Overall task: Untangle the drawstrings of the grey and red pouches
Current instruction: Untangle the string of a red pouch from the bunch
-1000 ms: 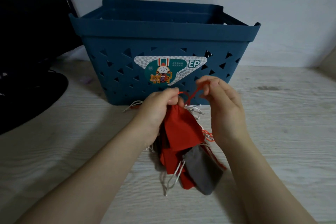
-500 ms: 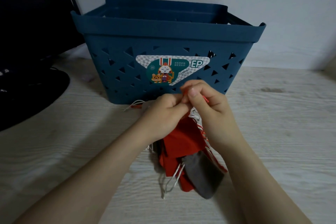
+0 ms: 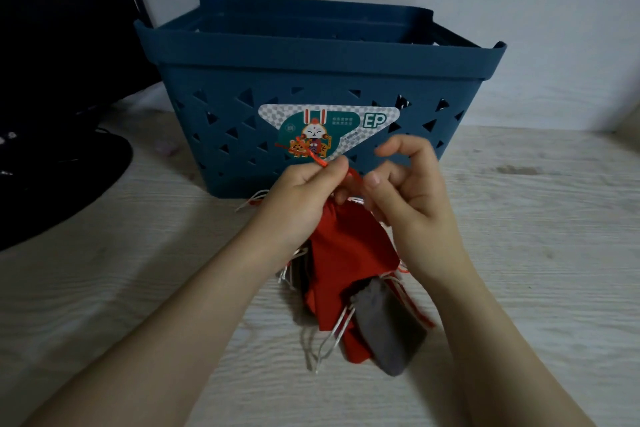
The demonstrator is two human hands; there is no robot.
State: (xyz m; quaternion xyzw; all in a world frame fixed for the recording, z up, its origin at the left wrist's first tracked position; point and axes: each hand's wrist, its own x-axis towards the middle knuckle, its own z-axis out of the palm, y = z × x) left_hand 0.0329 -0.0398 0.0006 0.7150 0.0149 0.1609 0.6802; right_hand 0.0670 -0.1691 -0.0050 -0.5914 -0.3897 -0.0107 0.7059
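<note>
In the head view, the left hand point(image 3: 304, 198) pinches a red cord point(image 3: 317, 159) and holds the bundle of pouches up in front of the blue basket point(image 3: 311, 69), probably so that the knot hangs free for the right hand point(image 3: 405, 191), whose curled fingers touch the cord beside it; if they grip it I cannot tell. A red pouch point(image 3: 349, 246) and a grey pouch point(image 3: 388, 326) hang below the hands, near the table point(image 3: 104, 288), with red and white strings crossed between them.

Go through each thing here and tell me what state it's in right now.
Left hand: pinching the red drawstring.
Right hand: fingers loosely curled; grip unclear.
Red pouch: held up, hanging.
Grey pouch: dangling below, strings still tangled.
Blue basket: upright on the table.
</note>
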